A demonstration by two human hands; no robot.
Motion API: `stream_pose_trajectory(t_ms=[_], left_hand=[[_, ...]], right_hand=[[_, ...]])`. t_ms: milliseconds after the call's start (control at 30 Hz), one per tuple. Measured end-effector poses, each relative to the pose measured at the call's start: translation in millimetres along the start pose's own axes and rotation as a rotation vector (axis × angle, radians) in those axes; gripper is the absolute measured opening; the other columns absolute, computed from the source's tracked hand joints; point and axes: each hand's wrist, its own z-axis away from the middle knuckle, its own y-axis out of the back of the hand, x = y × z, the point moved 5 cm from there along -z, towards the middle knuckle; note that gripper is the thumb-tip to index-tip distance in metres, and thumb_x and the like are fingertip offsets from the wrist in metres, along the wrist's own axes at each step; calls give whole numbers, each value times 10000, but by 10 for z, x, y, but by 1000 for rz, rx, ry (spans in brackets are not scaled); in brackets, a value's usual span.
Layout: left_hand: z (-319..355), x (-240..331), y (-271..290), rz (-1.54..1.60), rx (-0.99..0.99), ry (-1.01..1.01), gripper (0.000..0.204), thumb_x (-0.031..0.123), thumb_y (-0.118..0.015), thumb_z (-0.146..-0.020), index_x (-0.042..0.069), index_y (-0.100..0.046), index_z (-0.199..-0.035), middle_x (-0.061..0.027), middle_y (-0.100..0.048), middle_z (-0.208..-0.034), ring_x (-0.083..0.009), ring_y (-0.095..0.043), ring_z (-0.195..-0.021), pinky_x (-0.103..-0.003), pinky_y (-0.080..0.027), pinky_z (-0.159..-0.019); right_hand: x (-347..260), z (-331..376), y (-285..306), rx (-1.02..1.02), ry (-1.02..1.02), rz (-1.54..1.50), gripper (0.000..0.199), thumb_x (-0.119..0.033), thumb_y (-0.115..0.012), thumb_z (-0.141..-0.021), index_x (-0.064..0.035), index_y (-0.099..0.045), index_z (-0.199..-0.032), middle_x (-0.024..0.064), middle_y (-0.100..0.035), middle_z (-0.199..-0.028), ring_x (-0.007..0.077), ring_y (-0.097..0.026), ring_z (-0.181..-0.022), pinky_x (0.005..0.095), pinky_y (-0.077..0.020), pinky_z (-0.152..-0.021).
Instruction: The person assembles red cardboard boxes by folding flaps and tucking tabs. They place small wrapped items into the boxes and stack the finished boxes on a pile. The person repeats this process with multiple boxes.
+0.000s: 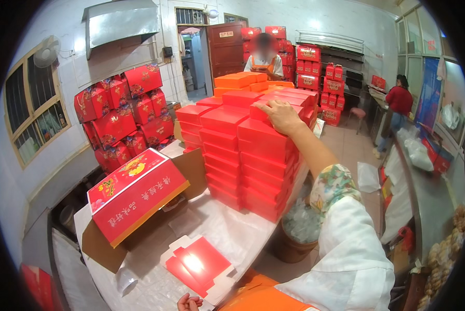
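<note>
Resting on the tall stack of red boxes (pixel 261 173) on the white-covered table (pixel 157 249), the right hand (pixel 281 116) lies palm down over the top — whether it grips, I cannot tell. Well apart from it, the left hand (pixel 190 302) is loosely curled at the lower edge, too cut off to tell whether it holds anything, just beside a flat red-and-white card blank (pixel 198 264). A red carton (pixel 139 202) with open brown flaps sits left of the stack.

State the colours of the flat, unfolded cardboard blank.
The blank is red with whitish flaps, best seen in head view.
</note>
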Motion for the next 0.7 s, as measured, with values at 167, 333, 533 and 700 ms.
stream_pose_trajectory(t_ms=[167,333,533,700], left_hand=[[-37,-118,58,-5,3,-7,252,123,-562,-992,-1,-577,-1211,-90,-649,-971,-165,-616,-826,-287,-518,-742],[-27,-83,43,-55,12,12,258,118,-560,-993,-1,-577,-1220,-90,-655,-969,-158,-621,-825,-281,-517,-741],[-15,-126,44,-70,9,-9,257,118,-566,-993,-5,-580,-1218,-80,-653,-970,-151,-617,-828,-274,-512,-747],[28,117,-137,-117,50,27,246,121,-565,-996,-7,-582,-1206,-78,-647,-990,-152,-607,-859,-271,-509,-754]], right_hand=[[167,-35,-167,1,-8,3,518,-51,-580,-837,-202,-525,-1329,113,-610,-1158,319,-586,-1126,475,-487,-922],[256,-48,-214,-23,-22,-1,480,-88,-619,-831,-173,-546,-1298,102,-604,-1177,319,-574,-1136,465,-485,-935],[254,-58,-168,-47,-21,2,501,-147,-680,-831,-142,-541,-1312,92,-594,-1200,314,-553,-1154,451,-482,-956],[281,-49,-187,-4,-26,16,480,-67,-584,-829,-182,-558,-1294,103,-611,-1175,317,-590,-1117,478,-483,-936]])
